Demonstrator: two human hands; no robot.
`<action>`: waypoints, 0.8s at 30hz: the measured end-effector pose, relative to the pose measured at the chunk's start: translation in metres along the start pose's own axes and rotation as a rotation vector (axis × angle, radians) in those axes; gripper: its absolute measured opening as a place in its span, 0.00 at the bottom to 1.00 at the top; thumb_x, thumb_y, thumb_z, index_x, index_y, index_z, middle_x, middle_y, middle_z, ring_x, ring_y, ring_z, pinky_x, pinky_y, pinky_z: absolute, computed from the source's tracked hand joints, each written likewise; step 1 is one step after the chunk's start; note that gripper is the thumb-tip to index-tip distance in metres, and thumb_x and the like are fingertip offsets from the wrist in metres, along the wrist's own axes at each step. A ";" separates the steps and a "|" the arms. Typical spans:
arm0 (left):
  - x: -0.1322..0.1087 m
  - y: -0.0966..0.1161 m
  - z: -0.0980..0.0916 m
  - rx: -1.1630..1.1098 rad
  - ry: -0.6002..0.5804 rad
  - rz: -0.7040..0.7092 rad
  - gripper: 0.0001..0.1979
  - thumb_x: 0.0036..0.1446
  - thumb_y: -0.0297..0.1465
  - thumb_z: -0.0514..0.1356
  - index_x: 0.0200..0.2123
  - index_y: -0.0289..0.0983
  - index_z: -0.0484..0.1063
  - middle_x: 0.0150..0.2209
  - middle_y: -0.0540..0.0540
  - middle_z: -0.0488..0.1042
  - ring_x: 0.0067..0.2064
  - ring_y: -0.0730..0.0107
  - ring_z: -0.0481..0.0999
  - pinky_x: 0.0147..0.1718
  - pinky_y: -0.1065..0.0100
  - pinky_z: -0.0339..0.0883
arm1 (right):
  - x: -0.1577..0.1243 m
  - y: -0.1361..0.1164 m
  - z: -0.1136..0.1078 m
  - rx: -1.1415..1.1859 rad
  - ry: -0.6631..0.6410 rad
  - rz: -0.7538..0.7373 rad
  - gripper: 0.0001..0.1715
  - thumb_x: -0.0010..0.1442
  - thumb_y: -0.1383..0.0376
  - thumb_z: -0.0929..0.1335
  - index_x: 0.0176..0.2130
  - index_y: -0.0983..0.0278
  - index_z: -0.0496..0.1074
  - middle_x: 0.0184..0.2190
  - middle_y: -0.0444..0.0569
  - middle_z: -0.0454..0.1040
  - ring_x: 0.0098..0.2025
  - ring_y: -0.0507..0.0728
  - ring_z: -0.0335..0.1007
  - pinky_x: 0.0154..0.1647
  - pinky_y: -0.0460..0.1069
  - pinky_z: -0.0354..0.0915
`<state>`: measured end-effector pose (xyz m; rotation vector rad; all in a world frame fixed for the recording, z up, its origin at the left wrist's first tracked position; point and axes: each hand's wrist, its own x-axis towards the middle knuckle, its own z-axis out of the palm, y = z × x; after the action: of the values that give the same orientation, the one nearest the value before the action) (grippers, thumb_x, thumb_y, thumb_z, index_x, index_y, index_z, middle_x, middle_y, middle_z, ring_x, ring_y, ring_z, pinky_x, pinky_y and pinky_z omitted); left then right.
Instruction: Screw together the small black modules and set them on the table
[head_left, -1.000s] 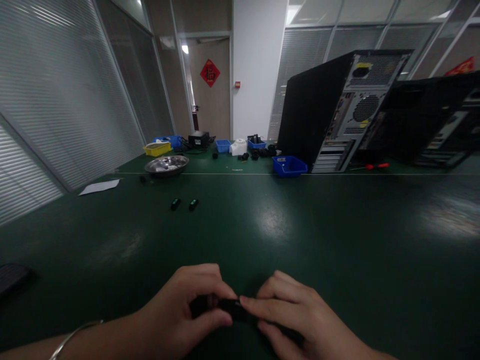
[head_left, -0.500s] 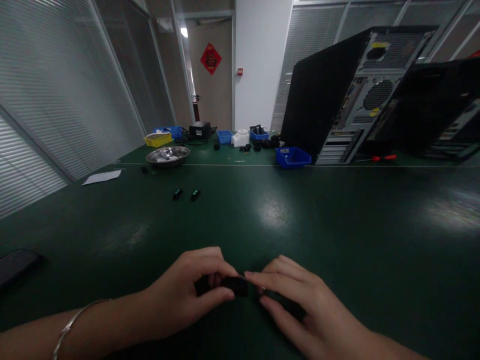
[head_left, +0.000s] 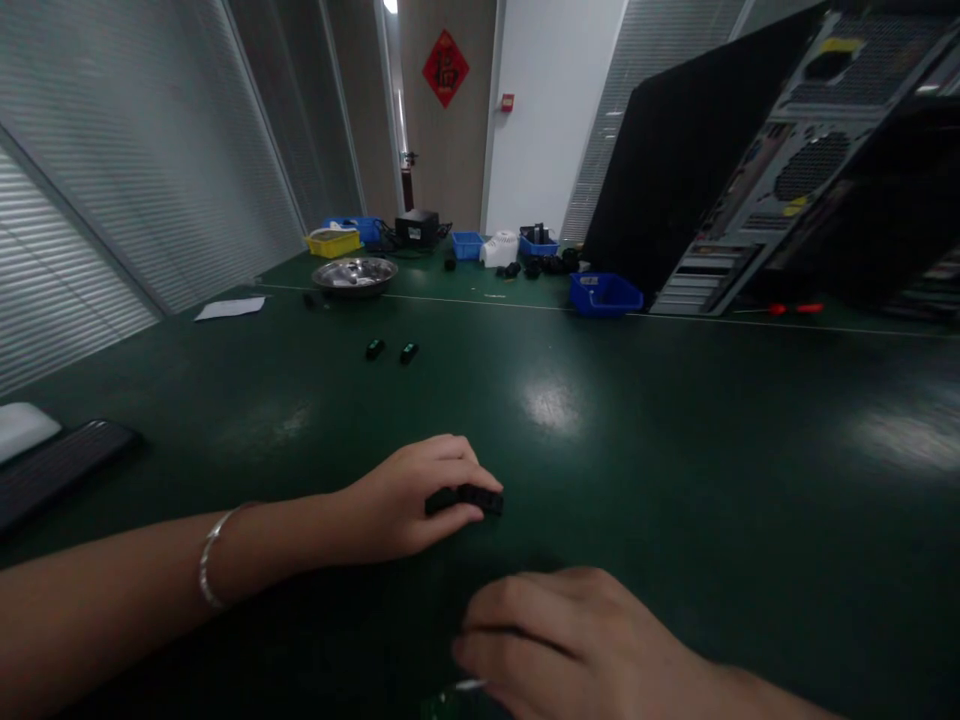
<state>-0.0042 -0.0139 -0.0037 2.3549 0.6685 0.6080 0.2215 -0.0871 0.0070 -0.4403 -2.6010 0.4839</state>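
Note:
My left hand [head_left: 427,495] is closed on a small black oblong plastic piece [head_left: 480,498], pinched between thumb and fingers just above or on the green tabletop. Its far end sticks out past the fingertips. My right hand [head_left: 555,635] is nearer to me, at the bottom of the view, apart from the left. Its fingers are curled together and blurred. Just under them, at the lower edge, is a greenish, partly shiny thing [head_left: 450,700], cut off by the frame; whether the fingers grip it is hidden.
Two small black pieces [head_left: 391,350] with green tops lie ahead. Behind them stand a metal bowl [head_left: 355,287], a yellow basket [head_left: 332,244] and a blue bin [head_left: 606,306]. A computer tower [head_left: 686,150] is at right; a keyboard [head_left: 67,465] and white paper [head_left: 230,309] are at left.
My right hand has left the black piece and moved down towards me. The left hand still holds the piece, now higher in the view. The camera has tilted down a little.

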 end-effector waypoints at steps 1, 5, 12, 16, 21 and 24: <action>0.000 0.001 0.000 0.003 -0.003 0.003 0.14 0.63 0.23 0.59 0.52 0.35 0.74 0.42 0.41 0.73 0.43 0.62 0.73 0.43 0.63 0.68 | 0.001 -0.001 0.005 -0.016 -0.038 -0.034 0.17 0.76 0.63 0.58 0.52 0.65 0.71 0.46 0.48 0.79 0.36 0.53 0.75 0.32 0.47 0.68; 0.000 -0.001 0.000 0.020 -0.021 -0.004 0.15 0.63 0.23 0.59 0.52 0.37 0.74 0.43 0.42 0.73 0.44 0.62 0.73 0.43 0.63 0.68 | 0.001 -0.002 0.025 -0.035 -0.083 -0.044 0.10 0.73 0.61 0.63 0.50 0.58 0.71 0.46 0.37 0.80 0.28 0.49 0.72 0.23 0.46 0.63; -0.002 0.001 -0.002 0.031 -0.034 0.015 0.15 0.63 0.24 0.60 0.53 0.39 0.73 0.44 0.42 0.74 0.45 0.61 0.73 0.44 0.63 0.68 | 0.002 0.000 0.026 -0.052 -0.085 0.068 0.12 0.71 0.60 0.66 0.37 0.64 0.72 0.29 0.40 0.79 0.25 0.47 0.73 0.25 0.43 0.65; -0.002 0.002 -0.002 0.010 -0.030 0.017 0.15 0.63 0.24 0.60 0.53 0.38 0.74 0.44 0.42 0.74 0.45 0.61 0.73 0.44 0.63 0.67 | -0.002 0.002 0.022 -0.032 -0.032 0.086 0.16 0.74 0.62 0.61 0.38 0.64 0.73 0.30 0.43 0.79 0.27 0.50 0.75 0.26 0.44 0.66; -0.003 -0.002 0.001 0.008 -0.016 0.011 0.14 0.63 0.25 0.60 0.52 0.36 0.72 0.41 0.42 0.75 0.41 0.62 0.72 0.40 0.64 0.67 | -0.005 0.008 0.006 0.103 0.115 0.186 0.14 0.71 0.66 0.61 0.42 0.65 0.75 0.36 0.51 0.78 0.33 0.53 0.75 0.30 0.45 0.68; -0.003 0.000 0.001 0.009 -0.017 -0.009 0.12 0.62 0.27 0.61 0.49 0.36 0.71 0.38 0.44 0.74 0.39 0.63 0.71 0.38 0.66 0.66 | -0.003 0.015 -0.003 0.405 0.240 0.533 0.09 0.66 0.66 0.64 0.39 0.64 0.74 0.32 0.48 0.74 0.30 0.52 0.73 0.27 0.44 0.69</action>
<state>-0.0060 -0.0158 -0.0050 2.3614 0.6746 0.5819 0.2289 -0.0740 0.0026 -0.9817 -2.0649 1.0361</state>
